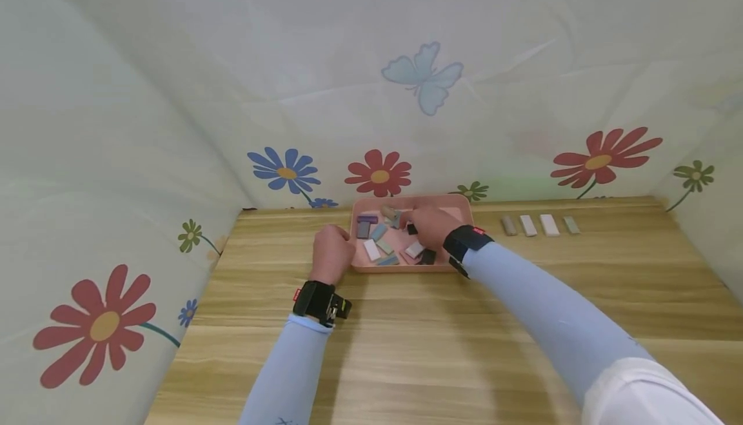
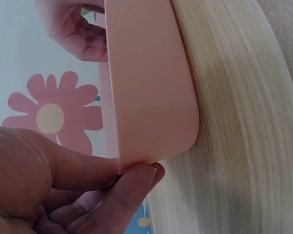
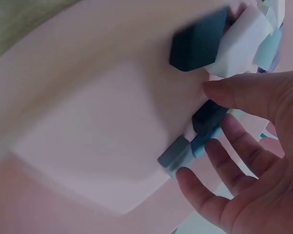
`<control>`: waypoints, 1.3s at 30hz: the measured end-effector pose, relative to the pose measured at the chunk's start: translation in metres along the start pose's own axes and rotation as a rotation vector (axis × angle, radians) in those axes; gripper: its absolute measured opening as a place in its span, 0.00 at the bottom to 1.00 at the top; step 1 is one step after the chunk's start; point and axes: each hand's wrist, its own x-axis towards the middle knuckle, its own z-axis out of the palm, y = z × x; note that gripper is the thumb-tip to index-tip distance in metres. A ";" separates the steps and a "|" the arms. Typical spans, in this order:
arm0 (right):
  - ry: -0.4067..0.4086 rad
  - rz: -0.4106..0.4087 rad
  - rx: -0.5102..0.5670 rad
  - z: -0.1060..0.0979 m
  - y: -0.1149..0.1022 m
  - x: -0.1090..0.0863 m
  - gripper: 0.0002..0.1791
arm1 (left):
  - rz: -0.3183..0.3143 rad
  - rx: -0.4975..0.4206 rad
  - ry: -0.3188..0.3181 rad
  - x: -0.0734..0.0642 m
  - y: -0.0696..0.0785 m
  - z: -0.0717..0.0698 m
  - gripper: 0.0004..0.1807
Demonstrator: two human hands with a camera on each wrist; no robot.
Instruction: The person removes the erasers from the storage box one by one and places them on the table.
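A shallow pink tray [image 1: 406,269] stands on the wooden table against the printed cloth. Several small rectangular blocks, which look like erasers, lie loose in it, among them a white block [image 1: 371,250], a purple block [image 1: 367,218] and a dark block [image 3: 199,41]. My left hand [image 1: 333,254] pinches the tray's near-left corner rim between thumb and fingers. Inside the tray, my right hand [image 1: 431,224] reaches down with thumb and fingers apart, close around a black block [image 3: 210,117]. A grey block [image 3: 176,155] lies by its fingertips. Its index fingertip is partly hidden.
Right of the tray, several blocks stand in a spaced row on the table [image 1: 406,341]: a grey-brown block [image 1: 508,225], two white ones and a pale green block [image 1: 571,225]. Flower-printed cloth [image 1: 493,135] rises behind the table and at both sides.
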 end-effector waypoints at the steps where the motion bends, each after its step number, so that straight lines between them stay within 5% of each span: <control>1: 0.003 -0.001 -0.011 0.001 0.000 0.000 0.22 | -0.002 0.000 -0.003 0.000 0.000 0.000 0.10; 13: -0.034 0.009 -0.116 0.003 -0.002 0.006 0.17 | -0.028 0.008 -0.004 0.002 -0.002 0.002 0.10; 22: -0.057 0.024 -0.077 0.000 0.003 0.004 0.12 | 0.000 0.022 0.004 0.000 -0.001 0.000 0.09; 33: 0.154 -0.086 -0.253 -0.011 0.022 -0.008 0.07 | -0.031 0.013 -0.020 0.001 0.000 0.002 0.10; 39: 0.101 -0.040 -0.051 -0.040 0.025 -0.025 0.11 | -0.025 0.002 -0.017 0.001 -0.003 0.002 0.11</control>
